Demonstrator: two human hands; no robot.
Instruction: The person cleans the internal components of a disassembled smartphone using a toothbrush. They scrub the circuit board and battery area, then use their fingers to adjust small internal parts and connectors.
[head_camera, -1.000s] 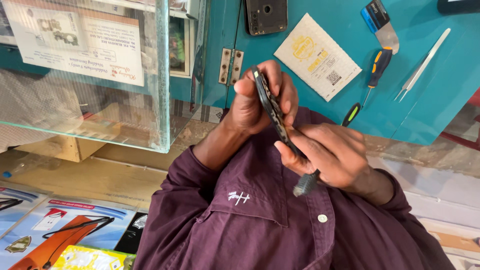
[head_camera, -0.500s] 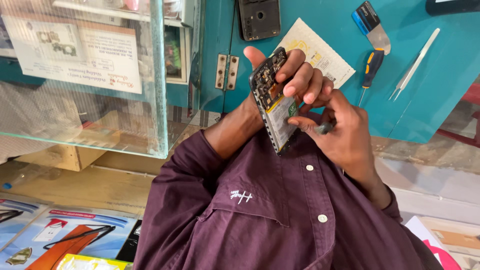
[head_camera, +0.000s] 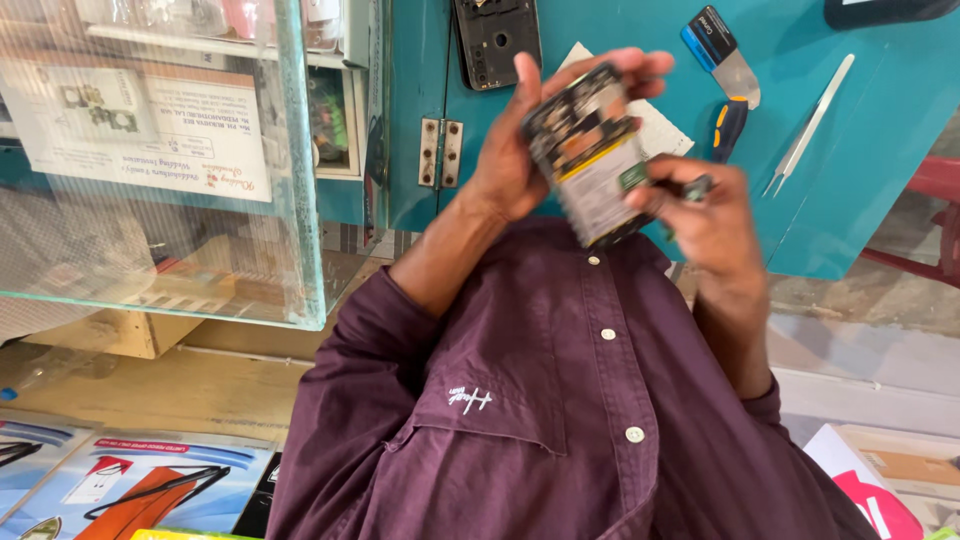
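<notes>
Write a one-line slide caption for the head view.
Left hand holds an opened phone while the right hand touches it, above a teal table with tweezers.

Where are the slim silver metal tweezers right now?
In the head view, the slim silver metal tweezers lie upper right on the teal work surface, just right of the blue-handled scraper, beyond the right hand.

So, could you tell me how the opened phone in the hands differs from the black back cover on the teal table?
The opened phone is held up, tilted, in the left hand with the right hand at its edge; the black back cover lies flat and untouched on the teal table. The phone shows a pale battery and circuit board; the cover is plain black with cut-outs. Both are roughly rectangular.
</notes>
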